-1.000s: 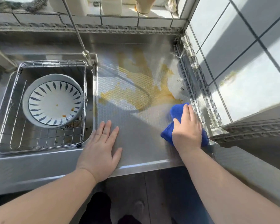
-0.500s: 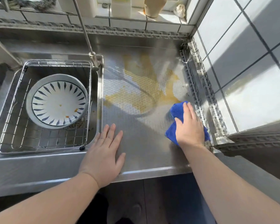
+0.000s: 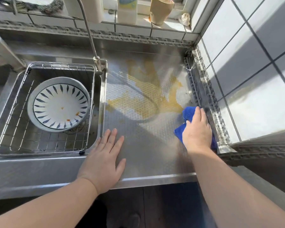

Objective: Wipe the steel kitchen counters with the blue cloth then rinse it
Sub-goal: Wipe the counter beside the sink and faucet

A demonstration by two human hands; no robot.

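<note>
Wiping has just begun.
The right hand (image 3: 197, 134) presses the blue cloth (image 3: 188, 113) by the yellow spill (image 3: 148, 96) on the steel counter (image 3: 146, 153); the left hand (image 3: 104, 160) lies flat, holding nothing. Most mess remains, and rinsing.

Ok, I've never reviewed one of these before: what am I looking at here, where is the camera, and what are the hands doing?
There is no machine here: the camera is worn on a person's head and looks down at their own two bare hands. The left hand lies flat and open on the steel counter. The right hand presses a blue cloth onto the counter near its right edge, just at the rim of a yellow-orange spill that covers the middle of the surface. To the left is a sink with a wire basket in it, holding a white patterned bowl that has a few food specks. A tap rises beside it.
</note>
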